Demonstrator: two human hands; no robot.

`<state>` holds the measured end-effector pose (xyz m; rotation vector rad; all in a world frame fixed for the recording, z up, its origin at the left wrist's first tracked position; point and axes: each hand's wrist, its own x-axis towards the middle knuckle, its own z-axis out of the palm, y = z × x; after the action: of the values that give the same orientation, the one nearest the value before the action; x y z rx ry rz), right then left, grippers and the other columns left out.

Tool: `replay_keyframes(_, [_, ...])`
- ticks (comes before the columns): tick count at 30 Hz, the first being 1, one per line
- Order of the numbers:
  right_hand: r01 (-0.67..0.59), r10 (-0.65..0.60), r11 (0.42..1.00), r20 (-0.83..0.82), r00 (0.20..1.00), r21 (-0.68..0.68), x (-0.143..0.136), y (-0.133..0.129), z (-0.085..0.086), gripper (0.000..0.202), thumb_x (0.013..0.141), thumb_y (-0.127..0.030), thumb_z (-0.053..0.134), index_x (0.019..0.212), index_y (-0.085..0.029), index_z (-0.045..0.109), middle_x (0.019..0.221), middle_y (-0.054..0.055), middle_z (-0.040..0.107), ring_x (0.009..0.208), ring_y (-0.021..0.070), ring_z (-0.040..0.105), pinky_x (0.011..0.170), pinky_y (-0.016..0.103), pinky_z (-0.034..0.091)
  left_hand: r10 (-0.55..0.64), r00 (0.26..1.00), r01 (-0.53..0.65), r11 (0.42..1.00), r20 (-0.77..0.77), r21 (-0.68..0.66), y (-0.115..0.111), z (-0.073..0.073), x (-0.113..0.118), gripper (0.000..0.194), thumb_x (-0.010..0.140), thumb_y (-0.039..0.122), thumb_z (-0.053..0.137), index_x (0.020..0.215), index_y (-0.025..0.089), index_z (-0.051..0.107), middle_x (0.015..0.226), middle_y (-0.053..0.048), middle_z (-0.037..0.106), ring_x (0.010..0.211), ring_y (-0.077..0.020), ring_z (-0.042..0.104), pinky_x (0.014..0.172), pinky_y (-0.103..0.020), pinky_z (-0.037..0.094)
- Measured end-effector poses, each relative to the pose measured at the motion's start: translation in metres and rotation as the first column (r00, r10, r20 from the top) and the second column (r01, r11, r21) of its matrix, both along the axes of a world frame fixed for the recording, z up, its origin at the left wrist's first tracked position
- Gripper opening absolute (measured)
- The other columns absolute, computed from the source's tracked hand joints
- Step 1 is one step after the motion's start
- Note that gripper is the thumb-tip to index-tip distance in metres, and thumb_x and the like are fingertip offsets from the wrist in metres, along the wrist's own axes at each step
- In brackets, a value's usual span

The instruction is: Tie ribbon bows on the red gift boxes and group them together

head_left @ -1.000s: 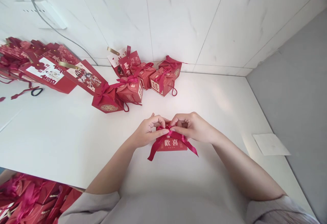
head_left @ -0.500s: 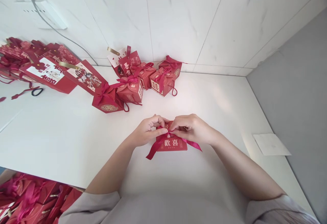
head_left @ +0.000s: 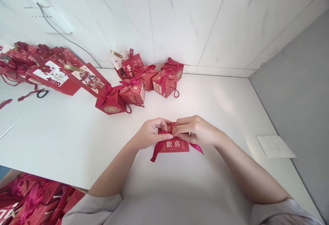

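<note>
In front of me on the white table lies a red gift box [head_left: 182, 147] with white lettering. A magenta ribbon [head_left: 156, 151] crosses its middle, one tail hanging to the left and the other to the right. My left hand [head_left: 152, 133] comes in from the left, its thumb and fingers closed on the ribbon over the box. From the right, my right hand [head_left: 193, 129] pinches the ribbon close to the left thumb. The fingers of both hands hide the middle of the ribbon, so I cannot make out the knot there.
Several red boxes with ribbon bows [head_left: 132, 93] stand near the tiled wall. Red paper bags [head_left: 59, 77] fill the far left. A carton of red boxes [head_left: 38, 197] is at the lower left. A white paper [head_left: 275, 146] lies by the grey panel at right.
My fingertips have drawn closer together over the middle of the ribbon, hiding more of it. The whole view has shifted slightly.
</note>
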<state>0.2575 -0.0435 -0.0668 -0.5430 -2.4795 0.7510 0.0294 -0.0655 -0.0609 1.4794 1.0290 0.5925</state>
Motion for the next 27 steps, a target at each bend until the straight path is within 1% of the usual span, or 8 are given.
replay_keyframes(6, [0.023,-0.023,0.999,-0.006,1.000,0.042,-0.001,-0.002,-0.001,0.019,0.092,-0.012,0.051,0.089,-0.022,0.068,0.084,0.001,0.068,0.065,0.0108,0.057,0.057,0.023,0.038,0.050,0.991,-0.045,0.998,-0.121,0.041,-0.004,0.007,0.002,0.029,0.073,0.036,0.076,0.074,0.017,0.054,0.117,-0.007,0.064,0.102,-0.0210,0.061,0.089,-0.034,0.047])
replay_keyframes(11, [0.007,-0.006,0.999,0.025,1.000,-0.042,0.001,-0.001,0.002,0.016,0.093,-0.015,0.054,0.093,-0.023,0.068,0.089,0.001,0.068,0.071,0.0111,0.060,0.063,0.023,0.041,-0.034,0.992,0.042,0.997,-0.120,0.067,-0.004,0.010,0.001,0.021,0.080,0.032,0.069,0.090,0.019,0.056,0.103,-0.004,0.068,0.094,-0.0197,0.063,0.085,-0.035,0.049])
replay_keyframes(14, [0.036,-0.032,0.992,0.034,0.999,-0.121,0.002,-0.002,0.006,0.015,0.091,-0.015,0.056,0.100,-0.023,0.064,0.091,0.000,0.067,0.073,0.0109,0.060,0.065,0.023,0.042,-0.026,0.968,0.082,0.973,-0.248,0.215,-0.007,0.016,0.003,0.017,0.084,0.025,0.062,0.099,0.022,0.058,0.100,0.000,0.068,0.090,-0.0171,0.064,0.104,-0.044,0.041])
replay_keyframes(16, [0.090,-0.082,0.981,0.052,0.995,-0.173,0.001,-0.005,0.009,0.015,0.090,-0.014,0.058,0.102,-0.022,0.061,0.090,-0.001,0.066,0.071,0.0108,0.058,0.065,0.022,0.043,0.022,0.941,0.108,0.926,-0.337,0.363,-0.011,0.020,0.006,0.015,0.085,0.019,0.058,0.099,0.023,0.057,0.098,0.003,0.069,0.085,-0.0136,0.064,0.117,-0.049,0.025])
replay_keyframes(18, [0.151,-0.136,0.962,0.079,0.988,-0.227,-0.001,-0.008,0.011,0.013,0.089,-0.015,0.058,0.101,-0.021,0.058,0.086,-0.001,0.065,0.068,0.0107,0.056,0.064,0.023,0.043,0.085,0.916,0.127,0.865,-0.391,0.486,-0.017,0.020,0.011,0.018,0.085,0.014,0.054,0.100,0.023,0.056,0.095,0.005,0.068,0.080,-0.0110,0.063,0.121,-0.046,0.019])
replay_keyframes(22, [0.215,-0.188,0.921,0.115,0.976,-0.326,-0.007,-0.013,0.011,0.009,0.089,-0.014,0.057,0.095,-0.021,0.055,0.078,-0.003,0.061,0.064,0.0108,0.054,0.060,0.023,0.042,0.297,0.832,0.136,0.709,-0.468,0.692,-0.027,0.011,0.020,0.020,0.083,0.006,0.051,0.094,0.021,0.058,0.085,0.003,0.065,0.077,-0.0132,0.060,0.112,-0.041,0.036])
replay_keyframes(24, [0.223,-0.198,0.916,0.110,0.974,-0.334,-0.009,-0.015,0.011,0.008,0.088,-0.013,0.056,0.091,-0.021,0.054,0.077,-0.003,0.060,0.064,0.0110,0.053,0.060,0.023,0.041,0.402,0.774,0.154,0.629,-0.489,0.762,-0.029,0.005,0.023,0.018,0.080,0.004,0.051,0.085,0.019,0.058,0.078,0.001,0.061,0.075,-0.0155,0.058,0.098,-0.039,0.047])
replay_keyframes(27, [0.232,-0.211,0.912,0.098,0.973,-0.338,-0.011,-0.016,0.013,0.006,0.088,-0.014,0.055,0.089,-0.020,0.054,0.076,-0.002,0.059,0.064,0.0112,0.052,0.059,0.023,0.041,0.437,0.764,0.153,0.592,-0.475,0.792,-0.029,-0.001,0.024,0.017,0.080,0.003,0.051,0.083,0.018,0.057,0.085,-0.002,0.061,0.074,-0.0157,0.059,0.072,-0.030,0.052])
